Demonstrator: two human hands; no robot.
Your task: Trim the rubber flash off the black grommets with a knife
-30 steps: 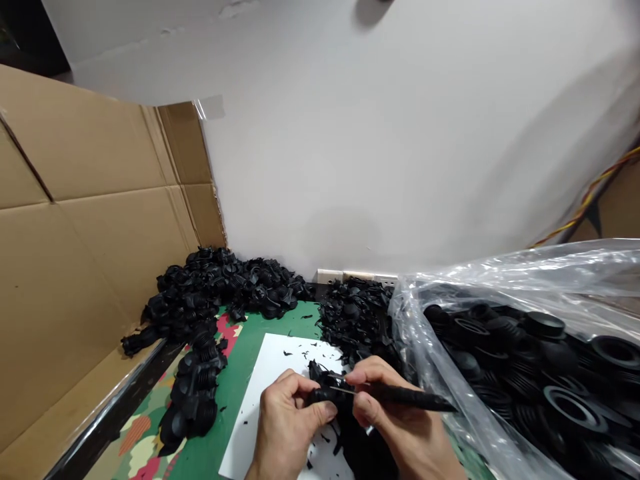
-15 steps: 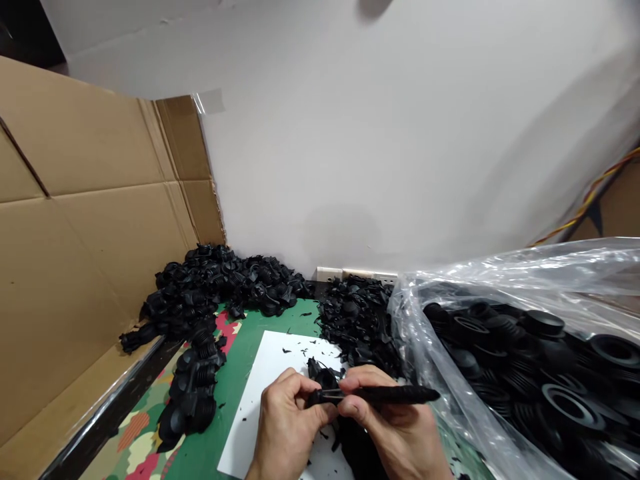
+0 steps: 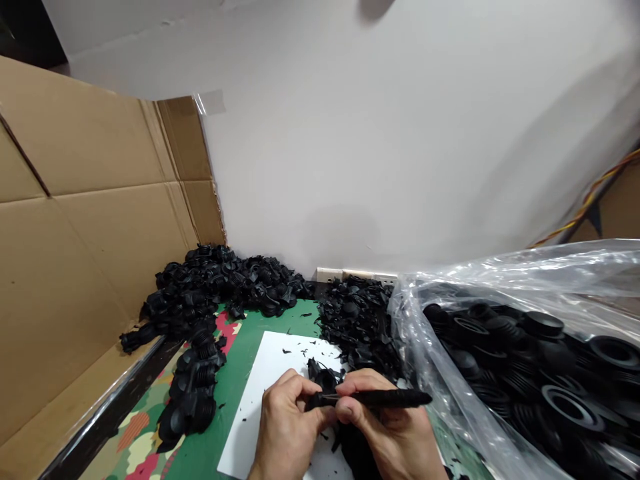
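Over a white board [image 3: 250, 407], my left hand [image 3: 287, 423] pinches a small black rubber part [image 3: 315, 401] between thumb and fingers. My right hand [image 3: 387, 420] grips tweezers with a black-wrapped handle [image 3: 395, 398], which points right. Their thin metal tips meet the part at my left fingertips; the exact contact is hidden by the fingers. Just beyond the hands, another black rubber piece [image 3: 327, 379] with ragged scraps lies on the board. Small black shreds are scattered over the white surface.
Black ribbed rubber parts [image 3: 230, 277] are heaped at the back left, with a row [image 3: 190, 393] nearer me. Black scraps [image 3: 355, 320] pile up behind the board. At right, a clear plastic bag [image 3: 420, 347] holds black rubber boots [image 3: 573, 407]. Cardboard [image 3: 100, 153] stands left.
The tweezers and my right hand have shifted slightly left, and the handle has tilted a little. My left hand still pinches the rubber part in nearly the same place.
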